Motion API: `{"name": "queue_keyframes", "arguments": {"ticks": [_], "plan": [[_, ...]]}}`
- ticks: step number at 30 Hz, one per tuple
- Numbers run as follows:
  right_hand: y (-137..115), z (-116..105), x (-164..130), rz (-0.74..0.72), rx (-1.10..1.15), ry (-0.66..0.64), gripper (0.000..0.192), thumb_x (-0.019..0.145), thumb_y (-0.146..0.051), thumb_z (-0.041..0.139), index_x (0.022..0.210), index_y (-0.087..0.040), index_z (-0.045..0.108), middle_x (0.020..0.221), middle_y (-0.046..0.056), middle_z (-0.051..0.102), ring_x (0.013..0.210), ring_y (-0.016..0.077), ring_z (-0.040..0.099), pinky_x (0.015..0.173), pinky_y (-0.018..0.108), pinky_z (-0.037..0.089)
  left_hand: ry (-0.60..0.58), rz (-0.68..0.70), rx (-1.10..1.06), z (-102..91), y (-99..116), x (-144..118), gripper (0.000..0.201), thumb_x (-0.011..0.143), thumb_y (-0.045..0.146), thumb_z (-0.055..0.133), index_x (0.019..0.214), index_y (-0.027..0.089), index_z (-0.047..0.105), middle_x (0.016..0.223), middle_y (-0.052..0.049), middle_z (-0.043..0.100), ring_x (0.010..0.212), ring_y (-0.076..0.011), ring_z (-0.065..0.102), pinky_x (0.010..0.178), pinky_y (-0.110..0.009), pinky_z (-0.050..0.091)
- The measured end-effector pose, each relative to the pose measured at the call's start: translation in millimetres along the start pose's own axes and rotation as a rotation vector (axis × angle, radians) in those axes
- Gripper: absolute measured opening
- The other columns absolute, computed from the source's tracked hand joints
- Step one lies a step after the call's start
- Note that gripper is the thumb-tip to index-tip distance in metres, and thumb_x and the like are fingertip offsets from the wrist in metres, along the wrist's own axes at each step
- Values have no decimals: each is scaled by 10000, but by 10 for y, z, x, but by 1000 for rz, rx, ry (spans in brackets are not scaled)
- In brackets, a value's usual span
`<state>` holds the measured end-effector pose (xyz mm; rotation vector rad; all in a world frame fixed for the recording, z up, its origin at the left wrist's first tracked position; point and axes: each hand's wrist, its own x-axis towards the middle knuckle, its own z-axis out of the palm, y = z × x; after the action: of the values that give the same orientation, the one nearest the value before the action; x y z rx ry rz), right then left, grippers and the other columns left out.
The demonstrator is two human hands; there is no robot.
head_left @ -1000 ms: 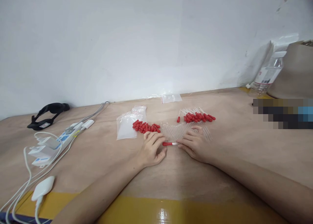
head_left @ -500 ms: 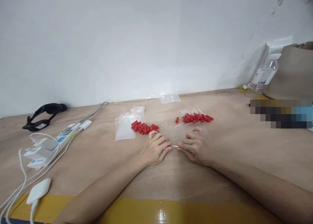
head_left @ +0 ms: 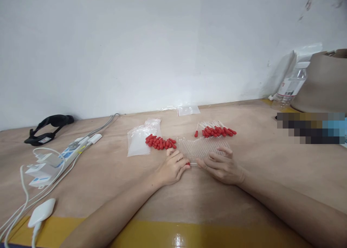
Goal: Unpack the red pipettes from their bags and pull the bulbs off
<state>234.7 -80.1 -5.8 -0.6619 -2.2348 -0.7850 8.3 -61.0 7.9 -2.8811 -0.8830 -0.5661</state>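
My left hand point(head_left: 173, 166) and my right hand point(head_left: 221, 166) meet at the middle of the table, together pinching one clear glass dropper tube point(head_left: 193, 164); its red rubber bulb point(head_left: 187, 164) peeks out under my left fingers. Just behind the hands lies a row of bare glass tubes point(head_left: 202, 147). A heap of loose red bulbs point(head_left: 160, 142) sits behind my left hand. Finished droppers with red bulbs point(head_left: 215, 130) lie in a pile behind the tubes.
Small clear zip bags point(head_left: 138, 141) lie left of the bulbs, another point(head_left: 188, 110) by the wall. A power strip with chargers and white cables point(head_left: 54, 157) and a black strap point(head_left: 46, 127) are at left. A water bottle point(head_left: 292, 83) and a brown box point(head_left: 325, 82) stand at right.
The red bulb, plainly visible between my hands a second ago, is now almost covered by my left fingers. Both hands have closed in toward each other on the tube.
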Motion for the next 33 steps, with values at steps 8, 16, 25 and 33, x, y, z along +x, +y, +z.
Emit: {"name": "queue_keyframes", "arguments": {"ticks": [8,16,25,33], "plan": [[39,-41,-71,-55,-2,-32,416,819,-125,430,1133,-390,496,679,-94,607,781,79,531,766,270,271,12,32,-30,-27,33,-14,258,897,280,344,829,174,569,692,-26,510,720,-149,449,770,-324,287],[46,-78,-70,-65,-30,3,398,810,-112,455,1079,-393,537,680,-105,606,764,70,525,770,250,242,-10,52,-62,-183,9,6,234,894,266,362,821,182,568,712,-23,536,741,-146,460,767,-309,289],[29,-56,115,331,269,-157,286,860,-267,406,661,-208,602,494,-45,515,569,92,430,741,318,238,163,54,105,-96,-238,-73,204,886,269,409,810,195,584,681,-19,549,704,-145,469,711,-319,304],[296,38,45,585,401,-252,322,881,-285,338,725,-187,602,604,-7,574,584,121,490,596,261,294,341,-253,25,-294,-502,-63,217,896,248,356,943,211,565,817,-39,522,747,-160,516,686,-309,420]]}}
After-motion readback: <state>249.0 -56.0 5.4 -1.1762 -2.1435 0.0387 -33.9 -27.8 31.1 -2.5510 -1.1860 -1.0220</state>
